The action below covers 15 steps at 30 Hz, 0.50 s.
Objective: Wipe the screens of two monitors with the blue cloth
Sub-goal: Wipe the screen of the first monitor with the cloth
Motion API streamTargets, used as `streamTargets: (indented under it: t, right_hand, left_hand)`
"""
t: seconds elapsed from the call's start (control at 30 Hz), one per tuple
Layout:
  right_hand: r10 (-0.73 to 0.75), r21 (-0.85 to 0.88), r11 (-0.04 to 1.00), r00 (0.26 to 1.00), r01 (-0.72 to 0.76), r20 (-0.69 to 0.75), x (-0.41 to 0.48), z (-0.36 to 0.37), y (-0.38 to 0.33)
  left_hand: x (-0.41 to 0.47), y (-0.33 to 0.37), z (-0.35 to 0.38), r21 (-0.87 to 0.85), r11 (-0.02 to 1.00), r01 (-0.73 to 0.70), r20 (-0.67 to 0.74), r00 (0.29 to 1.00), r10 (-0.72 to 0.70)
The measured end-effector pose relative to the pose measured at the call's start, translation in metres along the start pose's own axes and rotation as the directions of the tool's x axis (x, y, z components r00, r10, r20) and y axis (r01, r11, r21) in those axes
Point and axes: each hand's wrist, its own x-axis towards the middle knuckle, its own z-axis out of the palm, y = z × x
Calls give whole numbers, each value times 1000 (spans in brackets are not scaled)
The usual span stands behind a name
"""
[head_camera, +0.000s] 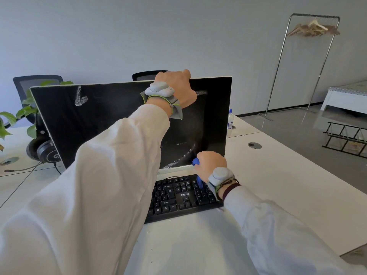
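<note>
Indoors, at a white table point(278, 185), a person's left hand point(174, 86) grips the top edge of a smeared monitor point(99, 120), while the right hand point(210, 163), fingers curled round the blue cloth point(195, 162), presses it to the screen's 5 o'clock corner. At 2 o'clock, a coat rack point(309, 62) stands on the grey floor point(297, 135).

Head-worn camera (wide-angle), facing forward and down, close over desk point(278, 185)

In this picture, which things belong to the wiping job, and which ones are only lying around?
Job: monitor, gripped at its top edge by the left hand; blue cloth, in the right hand, low on the monitor.
Lying about: keyboard, headphones, plant, bottle.
</note>
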Motion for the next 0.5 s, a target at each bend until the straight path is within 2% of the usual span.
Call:
streamTargets:
  t: [0.23, 0.5]
  right_hand:
    - [-138, 112, 984, 990, 135, 20, -9, 17, -38]
    - [-25, 101, 995, 988, 9, 151, 7, -13, 8]
  left_hand:
    - [-2, 0, -2, 12, 1000, 15, 20, 1000, -15]
    - [-3, -2, -1, -7, 1000, 16, -1, 1000, -16]
